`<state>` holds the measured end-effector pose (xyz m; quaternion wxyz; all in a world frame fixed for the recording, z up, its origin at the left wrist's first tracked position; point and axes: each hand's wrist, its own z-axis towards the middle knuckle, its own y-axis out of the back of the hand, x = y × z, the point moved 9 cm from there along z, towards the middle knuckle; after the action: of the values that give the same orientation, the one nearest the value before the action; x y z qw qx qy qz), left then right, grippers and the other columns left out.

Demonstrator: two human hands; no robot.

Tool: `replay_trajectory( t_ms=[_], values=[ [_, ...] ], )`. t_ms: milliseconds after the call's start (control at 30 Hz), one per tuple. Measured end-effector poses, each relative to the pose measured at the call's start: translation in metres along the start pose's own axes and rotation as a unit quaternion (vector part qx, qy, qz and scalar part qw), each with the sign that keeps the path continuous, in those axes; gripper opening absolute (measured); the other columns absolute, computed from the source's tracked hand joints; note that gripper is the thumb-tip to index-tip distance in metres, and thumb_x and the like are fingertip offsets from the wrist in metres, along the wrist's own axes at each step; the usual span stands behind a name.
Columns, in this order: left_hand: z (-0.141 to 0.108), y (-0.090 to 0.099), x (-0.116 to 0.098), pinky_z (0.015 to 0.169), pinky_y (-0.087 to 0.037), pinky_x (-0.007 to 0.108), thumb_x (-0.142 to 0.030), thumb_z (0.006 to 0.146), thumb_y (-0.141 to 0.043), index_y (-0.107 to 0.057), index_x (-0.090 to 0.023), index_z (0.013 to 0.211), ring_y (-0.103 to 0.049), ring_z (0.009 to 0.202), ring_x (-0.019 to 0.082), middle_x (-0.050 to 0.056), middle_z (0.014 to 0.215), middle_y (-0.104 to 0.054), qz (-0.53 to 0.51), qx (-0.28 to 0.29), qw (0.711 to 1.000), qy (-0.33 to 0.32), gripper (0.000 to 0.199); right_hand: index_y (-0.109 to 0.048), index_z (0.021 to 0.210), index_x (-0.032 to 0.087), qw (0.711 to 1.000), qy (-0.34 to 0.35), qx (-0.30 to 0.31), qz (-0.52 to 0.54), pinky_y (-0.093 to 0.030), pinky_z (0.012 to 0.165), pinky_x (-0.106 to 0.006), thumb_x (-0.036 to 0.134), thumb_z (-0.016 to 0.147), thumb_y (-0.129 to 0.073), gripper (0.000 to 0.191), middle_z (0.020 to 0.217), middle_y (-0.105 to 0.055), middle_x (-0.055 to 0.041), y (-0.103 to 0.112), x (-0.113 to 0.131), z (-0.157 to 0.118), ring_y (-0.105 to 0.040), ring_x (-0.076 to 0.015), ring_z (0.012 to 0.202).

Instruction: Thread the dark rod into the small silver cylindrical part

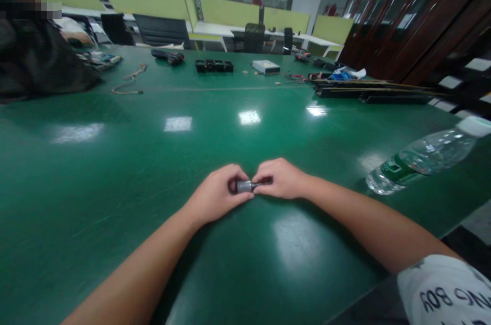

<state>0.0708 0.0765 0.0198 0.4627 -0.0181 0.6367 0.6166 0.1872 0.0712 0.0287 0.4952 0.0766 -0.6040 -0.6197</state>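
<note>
Near the middle of the green table (115, 161), both hands meet at a small grey metal cylinder (244, 186). My left hand (218, 192) is closed around the cylinder, with thumb and fingers on its sides. My right hand (279, 179) pinches a thin dark shaft-like part at the cylinder's right end. The two hands nearly touch at the fingertips. The ends of the part inside the hands are partly hidden.
A clear bottle with a green label (402, 167) stands tilted in view at the right. Far back are a power drill (169, 56), black blocks (214, 66), a white box (266, 66), a cable (132, 78) and dark strips (345, 91). A person (38, 54) is at the far left.
</note>
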Motion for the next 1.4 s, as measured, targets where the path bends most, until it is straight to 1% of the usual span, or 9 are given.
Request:
replay_trajectory(
  t_ms=[100, 200, 300, 467, 633, 733, 1000, 1400],
  values=[
    [-0.0004, 0.0009, -0.0017, 0.063, -0.042, 0.026, -0.037, 0.077, -0.075, -0.066, -0.021, 0.095, -0.058, 0.071, 0.016, 0.000, 0.083, -0.063, 0.006, -0.001, 1.000, 0.001, 0.026, -0.076, 0.095, 0.016, 1.000, 0.002, -0.002, 0.005, -0.044, 0.070, -0.023, 0.023, 0.083, -0.071, 0.015, 0.084, -0.070, -0.0041, -0.0012, 0.0042, 0.0002, -0.063, -0.0131, 0.075],
    [-0.0010, 0.0011, -0.0057, 0.064, -0.044, 0.027, -0.041, 0.079, -0.073, -0.067, -0.020, 0.097, -0.059, 0.071, 0.016, 0.001, 0.083, -0.065, -0.005, 0.008, 1.000, -0.009, 0.028, -0.075, 0.096, 0.016, 1.000, 0.007, 0.001, 0.009, -0.045, 0.070, -0.023, 0.020, 0.082, -0.069, 0.016, 0.085, -0.070, -0.0042, -0.0004, 0.0045, -0.0021, -0.063, -0.0133, 0.076],
    [-0.0010, 0.0018, -0.0057, 0.063, -0.044, 0.026, -0.043, 0.084, -0.068, -0.068, -0.019, 0.095, -0.059, 0.068, 0.016, 0.000, 0.078, -0.064, -0.022, 0.009, 1.000, -0.002, 0.026, -0.075, 0.098, 0.016, 1.000, 0.011, 0.001, 0.003, -0.045, 0.072, -0.024, 0.020, 0.084, -0.067, 0.016, 0.088, -0.071, -0.0049, -0.0003, 0.0038, -0.0029, -0.064, -0.0142, 0.079],
    [-0.0001, 0.0038, -0.0047, 0.062, -0.044, 0.026, -0.041, 0.080, -0.072, -0.067, -0.019, 0.090, -0.059, 0.068, 0.016, 0.000, 0.077, -0.064, -0.022, -0.008, 1.000, 0.002, 0.024, -0.075, 0.099, 0.017, 1.000, 0.018, -0.008, -0.012, -0.047, 0.076, -0.025, 0.022, 0.085, -0.067, 0.016, 0.091, -0.072, -0.0056, -0.0004, 0.0037, -0.0026, -0.065, -0.0159, 0.083],
    [0.0004, 0.0039, -0.0058, 0.062, -0.043, 0.026, -0.040, 0.081, -0.071, -0.066, -0.019, 0.089, -0.058, 0.068, 0.016, 0.000, 0.077, -0.063, -0.021, -0.007, 1.000, -0.010, 0.024, -0.075, 0.096, 0.017, 0.999, 0.039, -0.017, -0.012, -0.048, 0.075, -0.025, 0.022, 0.085, -0.067, 0.015, 0.087, -0.072, -0.0057, 0.0008, 0.0059, -0.0034, -0.065, -0.0158, 0.080],
    [0.0004, 0.0033, -0.0057, 0.063, -0.043, 0.026, -0.041, 0.083, -0.070, -0.067, -0.019, 0.089, -0.058, 0.069, 0.016, 0.001, 0.078, -0.062, -0.020, -0.004, 1.000, -0.013, 0.023, -0.075, 0.096, 0.017, 0.999, 0.045, -0.014, -0.014, -0.048, 0.076, -0.026, 0.021, 0.085, -0.067, 0.015, 0.088, -0.073, -0.0061, 0.0005, 0.0056, -0.0034, -0.065, -0.0163, 0.082],
    [-0.0002, 0.0032, -0.0056, 0.063, -0.043, 0.026, -0.041, 0.084, -0.069, -0.066, -0.019, 0.090, -0.058, 0.068, 0.015, 0.000, 0.076, -0.061, -0.015, -0.002, 1.000, -0.013, 0.023, -0.075, 0.095, 0.016, 0.999, 0.039, -0.006, -0.013, -0.048, 0.075, -0.026, 0.021, 0.084, -0.068, 0.015, 0.088, -0.072, -0.0059, 0.0017, 0.0021, -0.0053, -0.065, -0.0159, 0.081],
    [0.0003, 0.0033, -0.0054, 0.063, -0.043, 0.026, -0.042, 0.085, -0.068, -0.067, -0.019, 0.090, -0.057, 0.067, 0.015, 0.000, 0.076, -0.062, -0.010, 0.000, 1.000, -0.012, 0.023, -0.073, 0.093, 0.016, 0.999, 0.038, -0.014, -0.014, -0.048, 0.073, -0.026, 0.021, 0.080, -0.069, 0.014, 0.083, -0.069, -0.0045, 0.0062, 0.0016, -0.0085, -0.062, -0.0156, 0.076]
  ],
)
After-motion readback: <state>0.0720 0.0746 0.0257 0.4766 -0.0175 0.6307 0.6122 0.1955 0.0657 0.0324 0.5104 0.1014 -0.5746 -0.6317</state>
